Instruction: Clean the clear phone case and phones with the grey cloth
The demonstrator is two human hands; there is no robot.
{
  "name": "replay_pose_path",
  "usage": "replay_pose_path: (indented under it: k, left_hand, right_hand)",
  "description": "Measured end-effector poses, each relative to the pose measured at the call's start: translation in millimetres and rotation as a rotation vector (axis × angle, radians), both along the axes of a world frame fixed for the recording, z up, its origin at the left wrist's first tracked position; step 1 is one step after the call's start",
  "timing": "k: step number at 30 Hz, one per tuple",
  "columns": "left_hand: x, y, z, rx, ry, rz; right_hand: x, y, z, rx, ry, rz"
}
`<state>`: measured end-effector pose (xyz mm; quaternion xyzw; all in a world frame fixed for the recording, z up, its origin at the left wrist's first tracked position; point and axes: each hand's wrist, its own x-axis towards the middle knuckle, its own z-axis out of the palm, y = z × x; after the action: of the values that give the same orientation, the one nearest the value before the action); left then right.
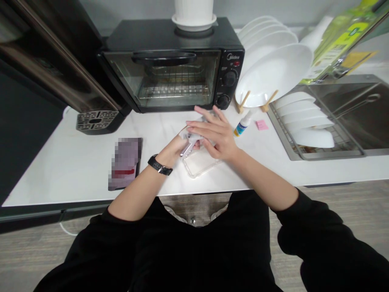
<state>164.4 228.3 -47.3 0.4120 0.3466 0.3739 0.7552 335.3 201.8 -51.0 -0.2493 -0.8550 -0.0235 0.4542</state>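
My left hand [180, 142] is closed on a phone [188, 149], whose pale silvery edge shows below the fingers. Most of the phone is hidden under my right hand [217, 136], which lies across it with the fingers stretched out. Something whitish and blurred shows between the hands; I cannot make out what it is. Just beneath them a clear phone case [197, 168] lies on the white counter [82, 162]. A small spray bottle [242, 124] with a blue and yellow label stands right of my right hand, beside a pink sticky note [261, 125].
A black toaster oven [173, 77] stands behind my hands, a white pot [194, 14] on top. At left are a dark device with a drip tray [95, 121] and a dark-edged screen [124, 162]. White plates [273, 73] and a sink rack [331, 152] are at right.
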Motion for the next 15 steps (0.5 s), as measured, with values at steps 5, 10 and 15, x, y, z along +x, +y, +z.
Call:
replay_pose_path:
  k: [5,10,15]
  left_hand:
    - [-2.3,-7.2,16.1,-0.033,0.026,-0.265]
    - [-3.5,-5.9,16.6,-0.071,-0.025,-0.369]
    - [-7.5,-7.3,12.7,0.053,0.080,-0.453]
  right_hand:
    - [13.4,6.3,7.7,-0.065,0.064,-0.166]
    - [17.0,8.9,9.0,-0.083,0.067,-0.206]
    - [16.7,10.8,4.5,-0.108,0.116,-0.220]
